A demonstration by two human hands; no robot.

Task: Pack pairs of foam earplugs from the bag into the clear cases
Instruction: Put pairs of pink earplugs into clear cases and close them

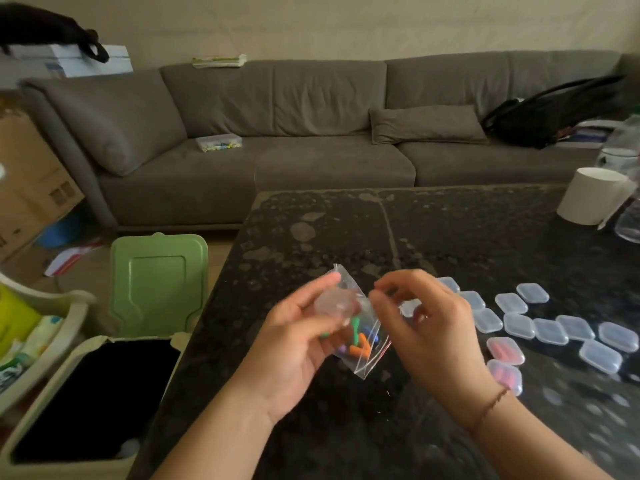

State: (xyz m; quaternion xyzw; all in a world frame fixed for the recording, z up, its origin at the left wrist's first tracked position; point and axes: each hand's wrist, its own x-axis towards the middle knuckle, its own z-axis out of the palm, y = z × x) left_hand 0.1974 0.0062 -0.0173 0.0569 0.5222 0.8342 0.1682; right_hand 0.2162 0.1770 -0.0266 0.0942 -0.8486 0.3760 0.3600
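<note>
A small clear zip bag [360,344] with several orange, green, blue and purple foam earplugs [362,342] hangs above the dark table [450,237]. My left hand [298,341] holds the bag's left side, fingers curled round it. My right hand [426,323] pinches the bag's upper right edge. Several empty clear cases [550,330] lie on the table to the right. Two shut cases [505,351] with pink earplugs inside lie near my right wrist.
A green-lidded bin [156,282] stands open left of the table. A white paper roll [588,199] and a clear bottle [628,216] stand at the far right edge. A grey sofa [277,133] runs behind the table.
</note>
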